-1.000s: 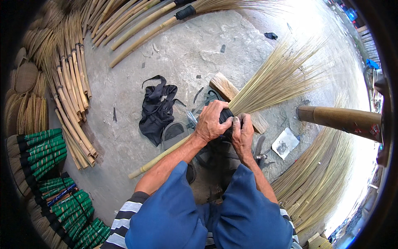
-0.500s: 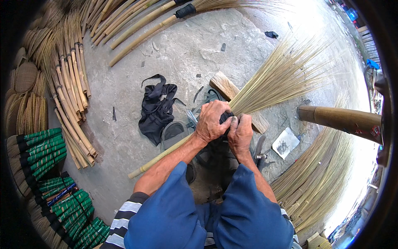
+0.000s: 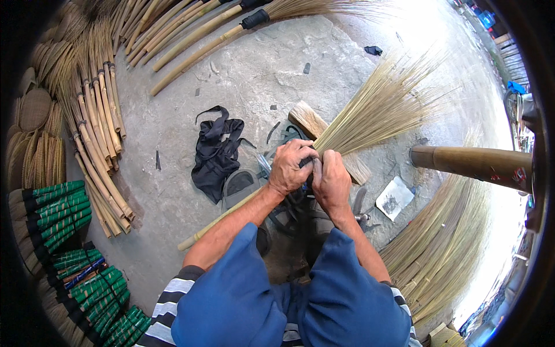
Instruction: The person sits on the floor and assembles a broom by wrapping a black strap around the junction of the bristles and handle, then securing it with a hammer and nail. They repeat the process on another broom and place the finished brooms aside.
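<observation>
One head view, seen from my remote post: one broom, held between the knees and the wooden block (image 3: pixel 308 120), long axis diagonal. Pale handle (image 3: pixel 215 227): lower left, passing beneath the left forearm. Bristles (image 3: pixel 376 115): fanned far right, ahead of both hands, crossing above the block. Left hand (image 3: pixel 292 166): clamped on the broom's neck, nearer the handle. Right hand (image 3: pixel 332 181): curled against that neck, right side; whether its fingers grip anything, I cannot tell.
</observation>
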The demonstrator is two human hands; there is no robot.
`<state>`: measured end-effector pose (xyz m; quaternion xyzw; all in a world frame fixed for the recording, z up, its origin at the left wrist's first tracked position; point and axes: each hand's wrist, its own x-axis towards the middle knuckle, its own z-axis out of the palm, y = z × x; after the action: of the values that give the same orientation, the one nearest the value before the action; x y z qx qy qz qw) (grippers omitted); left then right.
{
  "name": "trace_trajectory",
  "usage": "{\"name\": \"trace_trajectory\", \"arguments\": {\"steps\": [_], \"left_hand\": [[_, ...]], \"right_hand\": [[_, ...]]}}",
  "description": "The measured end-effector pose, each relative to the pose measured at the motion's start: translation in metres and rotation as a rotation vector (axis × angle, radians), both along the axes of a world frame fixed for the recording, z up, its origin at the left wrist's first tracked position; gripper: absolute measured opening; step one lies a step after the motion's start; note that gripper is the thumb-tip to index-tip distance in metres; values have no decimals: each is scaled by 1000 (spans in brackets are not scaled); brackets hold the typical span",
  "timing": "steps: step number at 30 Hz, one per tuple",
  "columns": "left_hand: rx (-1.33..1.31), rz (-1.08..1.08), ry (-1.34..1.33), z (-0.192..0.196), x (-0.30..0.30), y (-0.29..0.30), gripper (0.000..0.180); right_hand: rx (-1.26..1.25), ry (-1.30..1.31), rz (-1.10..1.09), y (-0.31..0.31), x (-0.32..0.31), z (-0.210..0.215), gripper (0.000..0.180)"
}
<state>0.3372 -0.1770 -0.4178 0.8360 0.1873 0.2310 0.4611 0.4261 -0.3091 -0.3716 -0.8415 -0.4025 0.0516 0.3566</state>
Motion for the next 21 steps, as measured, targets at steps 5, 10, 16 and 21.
{"name": "trace_trajectory", "arguments": {"steps": [5, 10, 16, 21], "left_hand": [[27, 3, 71, 5, -2, -1, 20], [-55, -6, 81, 11, -2, -2, 21], [-60, -1, 54, 12, -1, -3, 20], [-77, -6, 33, 11, -1, -4, 20]], "right_hand": [[20, 91, 23, -43, 3, -2, 20], [-215, 53, -170, -166, -1, -33, 28], [-478, 180, -354, -281, -54, -80, 42], [-436, 478, -545, -289, -69, -85, 42]]}}
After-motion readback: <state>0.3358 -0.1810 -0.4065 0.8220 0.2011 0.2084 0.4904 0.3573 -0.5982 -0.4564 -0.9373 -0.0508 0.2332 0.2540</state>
